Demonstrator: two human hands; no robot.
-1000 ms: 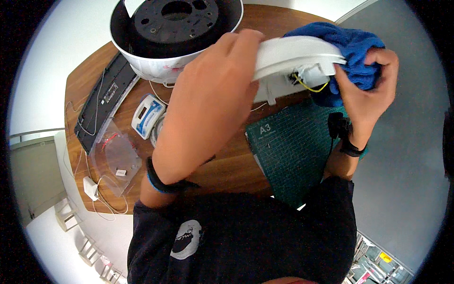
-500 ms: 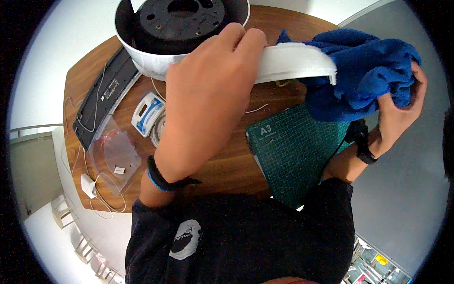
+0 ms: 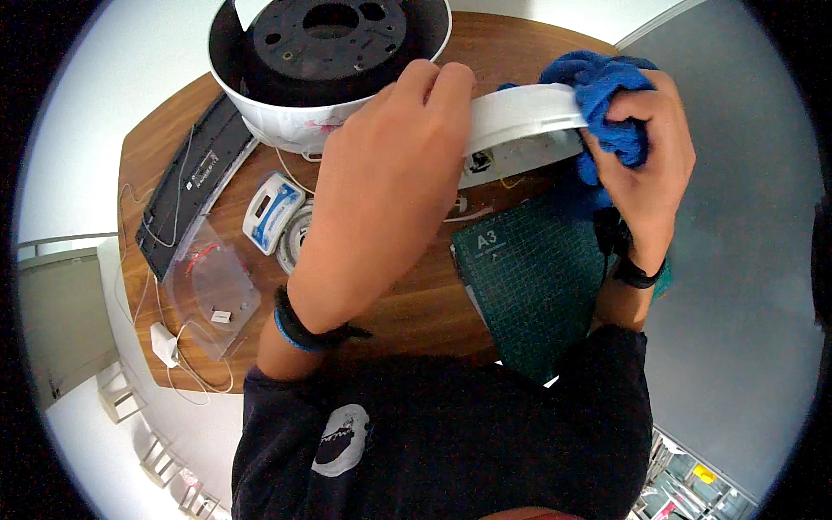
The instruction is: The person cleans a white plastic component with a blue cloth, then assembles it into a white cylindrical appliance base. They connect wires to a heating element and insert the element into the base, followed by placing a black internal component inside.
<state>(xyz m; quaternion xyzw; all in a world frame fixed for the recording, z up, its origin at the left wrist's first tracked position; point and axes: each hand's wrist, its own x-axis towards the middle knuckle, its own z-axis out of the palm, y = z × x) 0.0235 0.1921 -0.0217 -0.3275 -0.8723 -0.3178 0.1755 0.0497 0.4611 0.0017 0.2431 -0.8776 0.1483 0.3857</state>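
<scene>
My left hand [image 3: 386, 173] is closed, its fingers curled over a white curved plastic part [image 3: 524, 117] and hiding the left end of it. At the right end of that part, my right hand [image 3: 648, 160] grips a bunched blue cloth [image 3: 598, 82] against the white surface. Some of the cloth hangs down behind and below my right fingers. Just beyond my left hand stands a white round housing [image 3: 277, 121], with a black perforated plate [image 3: 329, 39] inside it.
A green cutting mat [image 3: 529, 277] lies below the white part. To the left are a long black panel [image 3: 186, 178], a blue-and-white case [image 3: 273, 212], a clear plastic bag [image 3: 212, 277] and a white adapter [image 3: 163, 344] with cables, on the wooden table [image 3: 407, 321].
My right hand has moved left with the blue cloth, bringing it onto the end of the white part. That part has tilted, showing its inner side. My left hand keeps its grip.
</scene>
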